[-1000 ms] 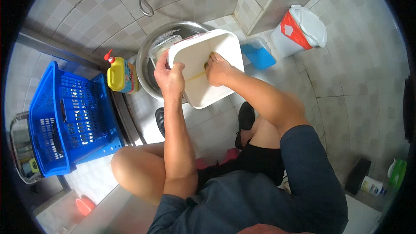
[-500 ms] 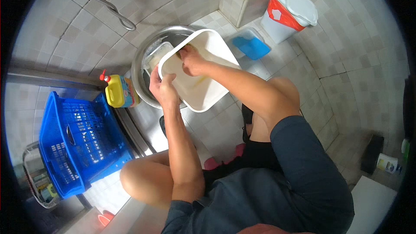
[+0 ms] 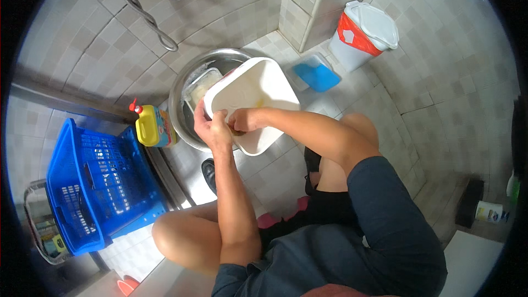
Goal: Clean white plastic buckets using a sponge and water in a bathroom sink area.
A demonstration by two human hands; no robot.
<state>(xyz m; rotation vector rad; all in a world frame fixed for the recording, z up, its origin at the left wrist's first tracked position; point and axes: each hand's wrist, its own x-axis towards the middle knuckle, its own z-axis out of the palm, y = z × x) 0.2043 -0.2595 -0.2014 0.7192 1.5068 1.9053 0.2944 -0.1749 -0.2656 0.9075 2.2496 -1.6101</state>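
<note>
A white rectangular plastic tub [image 3: 269, 85] is tilted over the right part of a round steel basin [image 3: 177, 91]. My left hand [image 3: 213, 129] grips the tub's near left rim, thumb on the inside. Inside the tub, my right hand [image 3: 250, 119] is closed on a small yellow-brown sponge [image 3: 236, 131], mostly hidden by the fingers and pressed to the wall close to my left hand. A yellowish smear [image 3: 259, 102] shows on the tub's inner surface. In the basin lies a see-through container [image 3: 201, 86], with suds around it.
A yellow jug with a red pump [image 3: 147, 126] stands left of the basin, beside a blue plastic crate [image 3: 113, 179]. Beyond the tub are a see-through box with something blue [image 3: 316, 76] and a white lidded bin [image 3: 352, 49]. A twisted hose [image 3: 144, 14] hangs at the wall.
My right hand has moved the sponge from the tub's far left side down to its near wall. The tub sits a little lower in view, and the whole view has shifted slightly.
</note>
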